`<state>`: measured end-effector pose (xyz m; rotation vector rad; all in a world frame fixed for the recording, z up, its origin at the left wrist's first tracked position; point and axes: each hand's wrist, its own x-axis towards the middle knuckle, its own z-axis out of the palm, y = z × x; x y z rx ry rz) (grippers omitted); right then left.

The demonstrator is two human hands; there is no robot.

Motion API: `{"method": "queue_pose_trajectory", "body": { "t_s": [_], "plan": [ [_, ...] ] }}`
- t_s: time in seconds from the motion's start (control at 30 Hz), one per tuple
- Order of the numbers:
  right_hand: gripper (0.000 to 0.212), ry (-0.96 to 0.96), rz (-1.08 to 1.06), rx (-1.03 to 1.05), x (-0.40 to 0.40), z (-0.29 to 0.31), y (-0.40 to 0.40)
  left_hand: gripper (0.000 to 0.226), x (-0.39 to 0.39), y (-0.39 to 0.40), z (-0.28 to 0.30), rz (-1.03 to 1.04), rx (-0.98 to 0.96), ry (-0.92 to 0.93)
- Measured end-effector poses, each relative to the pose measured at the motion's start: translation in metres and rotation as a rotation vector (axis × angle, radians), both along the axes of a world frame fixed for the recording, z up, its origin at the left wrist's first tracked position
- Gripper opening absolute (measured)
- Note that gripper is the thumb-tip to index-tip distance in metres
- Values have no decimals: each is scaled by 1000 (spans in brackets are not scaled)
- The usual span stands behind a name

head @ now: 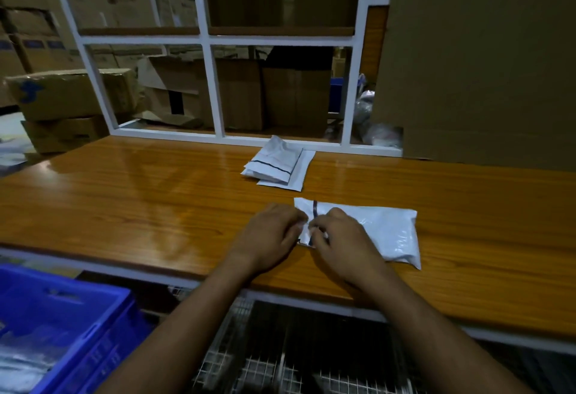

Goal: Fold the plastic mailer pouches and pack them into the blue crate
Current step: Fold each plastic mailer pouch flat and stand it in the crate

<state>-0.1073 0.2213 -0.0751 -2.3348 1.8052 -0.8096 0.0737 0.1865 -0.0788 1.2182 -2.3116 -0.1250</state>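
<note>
Pouch in hand: white plastic mailer pouch [383,231] lying flat on the wooden counter [124,200], near its front edge. Left hand [274,234] and right hand [339,237] both pinch its left end, fingers curled on the flap beside the dark seal strip; fold apparently just being started.

Waiting stock: small overlapping pile of mailer pouches [277,164] further back on the counter, apart from the one in hand; whether folded already cannot be told.

Blue crate [62,322]: below the counter's front edge, at lower left; contents blurred, something pale and glossy inside, possibly packed pouches.

Progress, as judged: partway; one fold under way, pile still unpacked.

Surroundings: glossy counter; white-framed partition [212,88] behind; stacked cardboard boxes [71,91] beyond; large brown board [483,60] at right; wire mesh [280,362] beneath. Dim storeroom.
</note>
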Motion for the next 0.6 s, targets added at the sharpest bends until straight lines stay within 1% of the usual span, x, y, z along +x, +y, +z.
{"method": "queue_pose_trajectory", "body": {
  "t_s": [0.07, 0.1, 0.17, 0.2, 0.27, 0.37, 0.5, 0.6],
  "plan": [
    [24, -122, -35, -46, -9, 6, -4, 34, 0, 0, -1, 20, 18, -61],
    [24, -149, -51, -76, -14, 9, -8, 39, 0, 0, -1, 42, 29, -112],
    [26, -140, -12, -82, -21, 10, -15, 48, 1, -1, -3, 84, 30, -225],
    [29, -123, 31, -49, -22, 8, -17, 51, 1, 0, -4, 104, 33, -264],
    [38, -63, 83, 29, -22, 1, -19, 55, 1, 3, -4, 140, 63, -302],
    [49, 70, 81, 66, -23, -8, -21, 56, -1, 6, -4, 178, 62, -320],
    [60, 266, 54, 179, -17, -6, -24, 54, 0, 7, -3, 188, 83, -290],
    [63, 423, 20, 202, -13, -6, -25, 54, 1, 3, -4, 164, 112, -251]
  ]
}}
